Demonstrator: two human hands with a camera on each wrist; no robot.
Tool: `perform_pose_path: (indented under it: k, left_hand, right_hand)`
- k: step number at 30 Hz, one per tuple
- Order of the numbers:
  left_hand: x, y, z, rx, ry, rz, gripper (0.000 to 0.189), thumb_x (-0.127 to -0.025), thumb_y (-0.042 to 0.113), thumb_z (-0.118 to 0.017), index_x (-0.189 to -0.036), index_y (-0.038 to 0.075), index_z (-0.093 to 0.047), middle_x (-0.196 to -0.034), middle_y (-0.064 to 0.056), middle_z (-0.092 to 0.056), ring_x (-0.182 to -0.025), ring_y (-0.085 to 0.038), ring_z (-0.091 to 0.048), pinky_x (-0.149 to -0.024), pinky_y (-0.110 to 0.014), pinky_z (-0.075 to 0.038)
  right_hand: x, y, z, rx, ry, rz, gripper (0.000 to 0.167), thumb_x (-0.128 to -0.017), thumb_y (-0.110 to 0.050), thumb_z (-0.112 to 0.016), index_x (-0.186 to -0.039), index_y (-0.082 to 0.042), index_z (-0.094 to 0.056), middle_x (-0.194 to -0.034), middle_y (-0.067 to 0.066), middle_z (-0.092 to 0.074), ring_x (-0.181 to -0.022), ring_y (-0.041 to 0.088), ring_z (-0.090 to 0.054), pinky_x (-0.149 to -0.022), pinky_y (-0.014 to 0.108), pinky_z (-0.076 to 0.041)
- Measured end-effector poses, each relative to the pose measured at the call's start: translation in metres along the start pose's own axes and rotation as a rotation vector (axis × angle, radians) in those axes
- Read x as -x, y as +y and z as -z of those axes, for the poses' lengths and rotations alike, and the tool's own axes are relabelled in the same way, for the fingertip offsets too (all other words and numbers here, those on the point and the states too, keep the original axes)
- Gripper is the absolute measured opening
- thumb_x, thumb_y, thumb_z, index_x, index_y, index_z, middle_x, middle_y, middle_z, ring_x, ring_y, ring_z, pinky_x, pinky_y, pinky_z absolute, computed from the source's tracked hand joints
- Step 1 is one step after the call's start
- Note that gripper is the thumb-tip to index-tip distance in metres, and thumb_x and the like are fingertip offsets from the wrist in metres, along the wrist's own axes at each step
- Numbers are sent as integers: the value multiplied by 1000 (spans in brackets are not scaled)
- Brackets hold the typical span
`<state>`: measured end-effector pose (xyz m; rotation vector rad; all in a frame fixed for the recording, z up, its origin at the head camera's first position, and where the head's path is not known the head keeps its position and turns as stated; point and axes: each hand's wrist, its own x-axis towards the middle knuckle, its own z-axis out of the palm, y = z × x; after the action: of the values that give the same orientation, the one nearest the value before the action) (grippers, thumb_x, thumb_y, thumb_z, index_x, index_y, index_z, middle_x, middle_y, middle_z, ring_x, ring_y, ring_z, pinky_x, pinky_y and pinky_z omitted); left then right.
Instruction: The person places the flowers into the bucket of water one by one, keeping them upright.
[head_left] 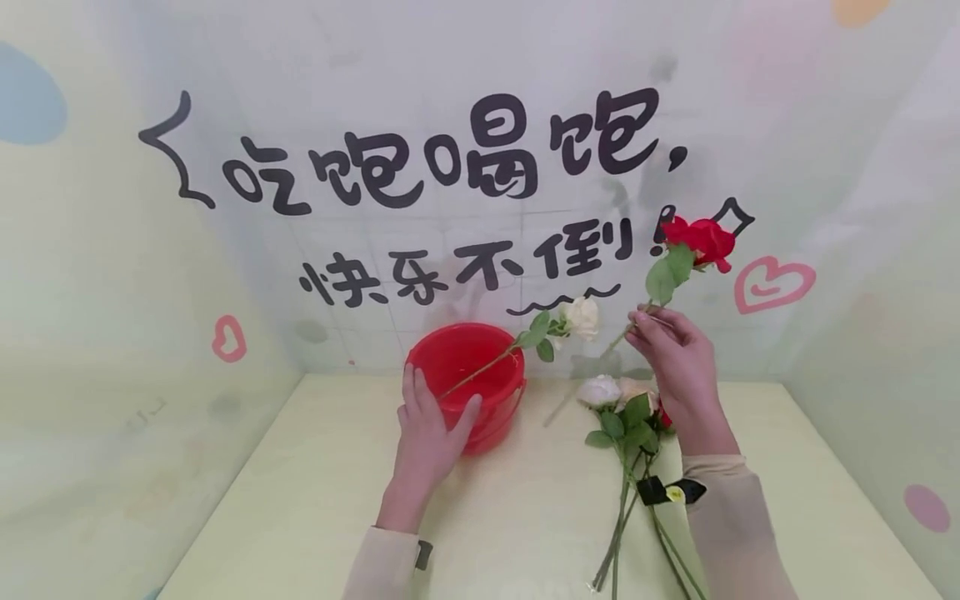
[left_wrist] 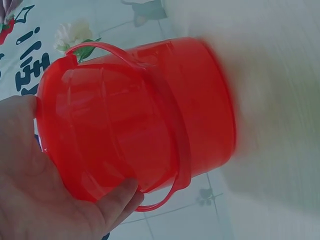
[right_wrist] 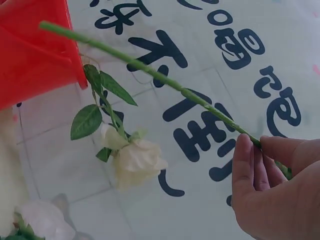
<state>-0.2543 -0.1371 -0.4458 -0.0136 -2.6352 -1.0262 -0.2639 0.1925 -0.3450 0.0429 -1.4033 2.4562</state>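
While the left hand rests, fingers spread, against the red bucket | right hand raised, thumb and fingertips pinching red rose by its stem | rose right of bucket, bloom upward | cream rose leaning inside bucket

The red bucket looks like smooth, glossy plastic. On the right, the red rose looks like matt cloth, its stem smooth plastic. The tabletop appears smooth; the right sleeve is matt cloth.
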Motion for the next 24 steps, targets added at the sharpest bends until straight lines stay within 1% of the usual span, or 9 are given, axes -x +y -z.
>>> perform_pose_path:
  k: [3,8,11,16,20,22,24]
  left_hand:
    - [-2,-1,0,8,3,-6,121,-87,50,-83,-169,12,-3,-172,-9,-13,-142,-36,-36,-91,-54,-61]
    - [-1,-1,0,7,4,-6,120,-87,50,-82,-169,11,-5,-172,-9,-12,-141,-36,-37,-91,-55,-61]
    - [-1,0,-1,8,5,-3,120,-87,50,-83,-169,12,-5,-173,-8,-12,-141,-36,-37,-91,-54,-61]
    - [-2,1,-1,14,3,3,121,-86,50,-84,-169,13,-5,-173,-7,-12,-142,-35,-37,-91,-53,-61]
    - [-2,2,-1,15,1,0,120,-86,51,-83,-169,12,-6,-172,-8,-12,-142,-35,-37,-91,-53,-61]
    - [-1,2,0,10,3,0,119,-86,51,-83,-169,11,-6,-172,-8,-13,-141,-35,-37,-91,-53,-61]
    - [-1,1,0,6,6,-1,119,-86,51,-83,-169,11,-7,-172,-8,-13,-141,-35,-38,-91,-53,-61]
  right_hand:
    - [-10,4,-15,-80,68,15,14,-97,0,-73,-110,-1,-69,-108,8,-74,-91,15,-75,-89,29,-61]
    - [-25,15,-31,-160,193,42,11,-98,1,-72,-109,-1,-70,-106,9,-73,-86,18,-73,-86,29,-62]
    - [-31,23,-38,-182,219,49,10,-98,1,-71,-108,0,-70,-107,12,-73,-87,20,-72,-87,30,-62]
    - [-33,37,-49,-144,208,73,7,-99,-1,-71,-106,-1,-69,-107,12,-73,-87,20,-72,-88,31,-62]
    - [-31,52,-60,-56,177,124,8,-99,0,-72,-106,2,-68,-103,11,-75,-89,22,-74,-88,34,-62]
    - [-30,62,-64,12,161,140,13,-99,-1,-72,-110,6,-68,-102,11,-76,-91,23,-75,-88,34,-62]
    - [-28,71,-68,64,156,140,18,-99,-1,-72,-114,9,-68,-101,12,-77,-92,25,-76,-87,33,-62]
